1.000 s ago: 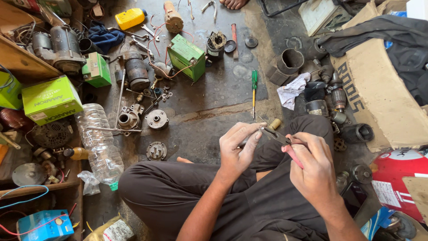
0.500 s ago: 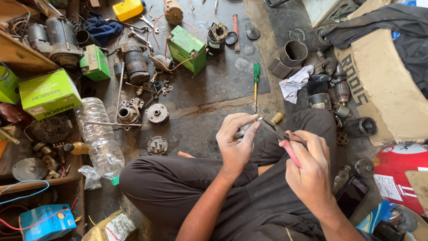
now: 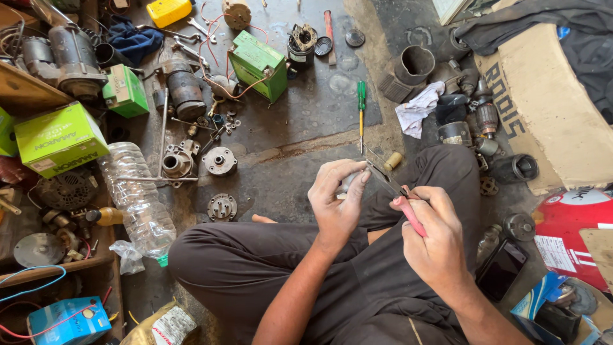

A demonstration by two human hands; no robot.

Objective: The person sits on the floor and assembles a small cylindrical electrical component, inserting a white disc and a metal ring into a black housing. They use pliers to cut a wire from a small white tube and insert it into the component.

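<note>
Since the earlier frames my view has slid a little up and left across the floor, while my two hands have kept nearly the same pose over my lap, the tool tip staying against the part. Nearest me, my right hand (image 3: pixel 429 237) is closed in a fist around the red handle of a pair of pliers (image 3: pixel 391 185), whose dark metal jaws reach up and left. My left hand (image 3: pixel 337 203) curls its fingers and thumb around a small grey metal part (image 3: pixel 350 181), held above my crossed legs in dark trousers (image 3: pixel 255 255); most of that part is hidden behind the fingers, so I cannot tell its shape. I judge the chief risk to be a slip: if the jaws skid off the little piece, the steel tip could jab my left thumb, which lies just beside it. A second risk is that the part springs free and drops among the clutter, where it would be hard to find. Just beyond my knee lie a small yellowish cylinder (image 3: pixel 393 161) and a green-handled screwdriver (image 3: pixel 361 110), and a black phone (image 3: pixel 501 269) rests by my right leg, where a falling piece could strike it. To the left sit a round flanged plate (image 3: pixel 222 207) and a crushed clear plastic bottle (image 3: pixel 137 195). Farther off are a green battery with red wires (image 3: pixel 257 64), a white rag (image 3: pixel 416 110) and a dusty starter motor (image 3: pixel 185 89).
</note>
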